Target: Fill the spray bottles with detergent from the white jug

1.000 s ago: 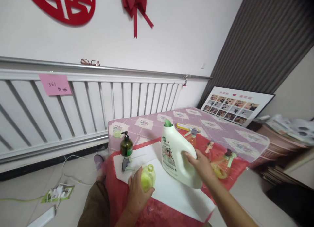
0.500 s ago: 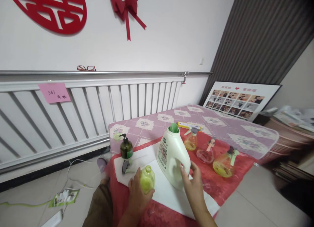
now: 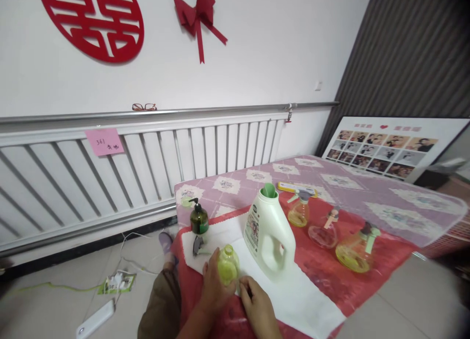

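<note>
My left hand [image 3: 216, 285] is wrapped around a yellow-green spray bottle body [image 3: 228, 268], upright with its neck uncovered. Close to the bottle's right side, my right hand [image 3: 255, 300] has curled fingers; what they hold, if anything, is hidden. A grey trigger spray head [image 3: 199, 246] lies left of the bottle on a white cloth [image 3: 301, 300]. Just beyond my right hand stands a large pale green detergent jug [image 3: 270, 236] with a green piece in its mouth. Behind the spray head is a dark green pump bottle [image 3: 199, 218].
Three spray bottles, one yellow [image 3: 298, 213], one pink [image 3: 325, 231] and another yellow [image 3: 354, 253], stand on the red cloth [image 3: 316, 265] to the right. A yellow-and-white box [image 3: 297, 189] lies behind. A radiator [image 3: 157, 158] runs along the wall; cables and a power bank [image 3: 96, 319] lie on the floor.
My right hand has left the detergent jug's handle and moved left to the bottle, its fingers now curled. My left hand keeps its hold. The view has shifted slightly.
</note>
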Motion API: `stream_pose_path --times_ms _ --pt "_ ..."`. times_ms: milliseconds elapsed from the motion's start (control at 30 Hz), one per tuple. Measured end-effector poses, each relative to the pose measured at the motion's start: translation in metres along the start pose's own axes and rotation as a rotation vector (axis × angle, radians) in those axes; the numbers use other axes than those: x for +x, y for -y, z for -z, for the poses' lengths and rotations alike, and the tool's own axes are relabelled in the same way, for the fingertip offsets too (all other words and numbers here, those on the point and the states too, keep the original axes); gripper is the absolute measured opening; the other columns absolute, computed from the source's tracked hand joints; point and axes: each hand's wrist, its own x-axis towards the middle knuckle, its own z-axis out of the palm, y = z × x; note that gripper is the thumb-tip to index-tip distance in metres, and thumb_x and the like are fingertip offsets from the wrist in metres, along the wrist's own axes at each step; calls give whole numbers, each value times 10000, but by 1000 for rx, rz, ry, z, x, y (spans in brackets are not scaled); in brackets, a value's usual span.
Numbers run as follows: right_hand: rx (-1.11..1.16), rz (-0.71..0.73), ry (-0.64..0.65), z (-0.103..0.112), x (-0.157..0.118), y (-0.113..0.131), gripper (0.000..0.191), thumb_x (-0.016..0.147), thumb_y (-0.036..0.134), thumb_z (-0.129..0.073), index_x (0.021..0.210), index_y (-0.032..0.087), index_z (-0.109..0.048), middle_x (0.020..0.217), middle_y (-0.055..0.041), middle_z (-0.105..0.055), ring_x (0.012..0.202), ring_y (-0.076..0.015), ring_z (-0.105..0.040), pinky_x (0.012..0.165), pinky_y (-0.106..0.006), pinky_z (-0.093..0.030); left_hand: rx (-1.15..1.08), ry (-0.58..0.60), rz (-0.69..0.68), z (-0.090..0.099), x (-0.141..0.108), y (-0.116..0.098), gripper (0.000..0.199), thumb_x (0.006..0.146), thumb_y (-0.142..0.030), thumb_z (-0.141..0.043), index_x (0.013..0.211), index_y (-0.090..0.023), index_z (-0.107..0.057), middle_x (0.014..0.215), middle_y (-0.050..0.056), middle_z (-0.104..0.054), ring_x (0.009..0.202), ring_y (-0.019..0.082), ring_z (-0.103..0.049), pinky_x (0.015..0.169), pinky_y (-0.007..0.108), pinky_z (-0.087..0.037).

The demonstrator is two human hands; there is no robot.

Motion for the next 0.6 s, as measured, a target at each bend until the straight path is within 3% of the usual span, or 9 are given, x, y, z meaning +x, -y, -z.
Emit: stream_pose_path --times_ms 233,367,500,600 --pt "-45 -16 28 -1 -3 -8 264 823 419 -442 684 268 -609 683 -17 -694 655 -249 -658 632 -343 -496 -112 91 14 4 -3 9 959 612 -217 -606 1448 -89 -155 1510 175 -309 1397 283 -293 1158 379 -275" --pt "-58 -25 40 -2 -4 -11 270 833 423 -436 730 270 -634 724 -19 -713 697 -253 -673 662 -340 -499 -137 73 -53 25 0 29 807 643 -158 -531 1408 -102 -284 1476 144 -379 1381 243 -330 1152 379 -283" --pt "-71 -33 60 -3 -4 -13 284 850 423 -424 780 260 -646 762 -28 -720 731 -247 -674 693 -338 -494 -39 13 144 61 32 48 515 759 -192 -461 1272 -142 -471 1298 111 -566 1196 222 -535 1017 378 -432" --pt "-87 -34 75 -3 -4 -12 286 859 407 -414 804 246 -643 772 -35 -715 743 -239 -670 704 -333 -487 17 7 241 75 65 57 462 792 -261 -486 1231 -117 -497 1190 135 -615 1074 245 -597 921 372 -474"
